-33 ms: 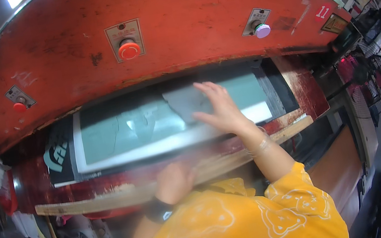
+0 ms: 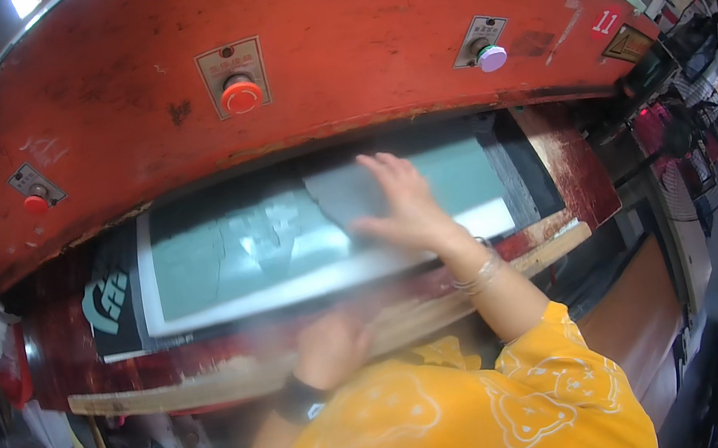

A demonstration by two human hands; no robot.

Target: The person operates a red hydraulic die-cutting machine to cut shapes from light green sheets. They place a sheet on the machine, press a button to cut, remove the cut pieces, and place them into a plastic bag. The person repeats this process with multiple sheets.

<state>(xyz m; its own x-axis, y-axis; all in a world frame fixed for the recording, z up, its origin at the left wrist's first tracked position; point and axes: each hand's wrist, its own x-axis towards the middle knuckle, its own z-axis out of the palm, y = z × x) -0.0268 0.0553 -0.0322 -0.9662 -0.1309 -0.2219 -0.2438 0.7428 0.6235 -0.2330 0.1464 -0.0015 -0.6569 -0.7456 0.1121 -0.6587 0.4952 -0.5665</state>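
Note:
A pale green sheet [image 2: 194, 261] with a white border lies under the red machine, with cut outlines on its face. Over its middle is a thin grey piece [image 2: 337, 192]. My right hand [image 2: 408, 206] reaches over this piece, fingers stretched and thumb apart, the palm on or just above it; nothing shows gripped. My left hand [image 2: 330, 347] is low, by the wooden front rail [image 2: 242, 376]. Its fingers are blurred, so I cannot make out their shape or anything in them.
The red machine front [image 2: 347, 36] overhangs the sheet and bears a red push button [image 2: 242, 96], a smaller red button [image 2: 36, 202] and a pale purple button [image 2: 492, 58]. Dark material with a green print [image 2: 110, 299] lies left of the sheet. A brown panel [image 2: 629, 302] stands lower right.
The left end of the sheet and the printed dark material have shifted slightly toward me. My right hand has moved a little left. My left hand stays near the rail.

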